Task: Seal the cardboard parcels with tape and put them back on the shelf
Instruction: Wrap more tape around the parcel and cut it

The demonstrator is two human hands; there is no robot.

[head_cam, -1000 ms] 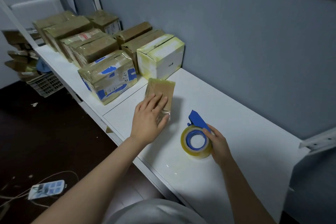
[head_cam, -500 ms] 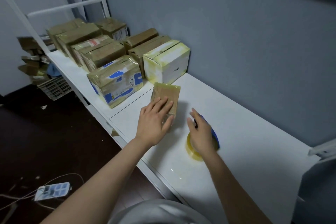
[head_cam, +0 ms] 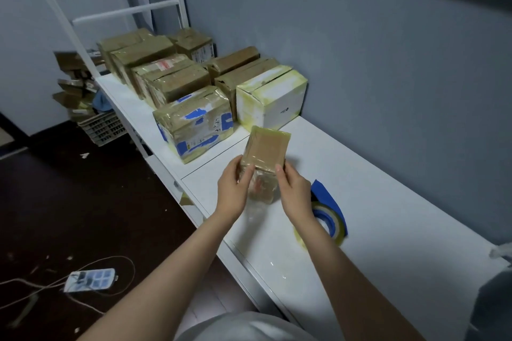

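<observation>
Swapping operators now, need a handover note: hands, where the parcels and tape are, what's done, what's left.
Left hand: grips the small parcel at its near left edge.
Right hand: grips its near right edge.
Tape roll: lies on the shelf beside the right hand, in no grip.
Other parcels: taped, in rows at the shelf's far left.
Done: the small parcel's top looks taped over.
Left: check its seams, then probably set it by the white box. Whether more parcels wait cannot be told.
</observation>
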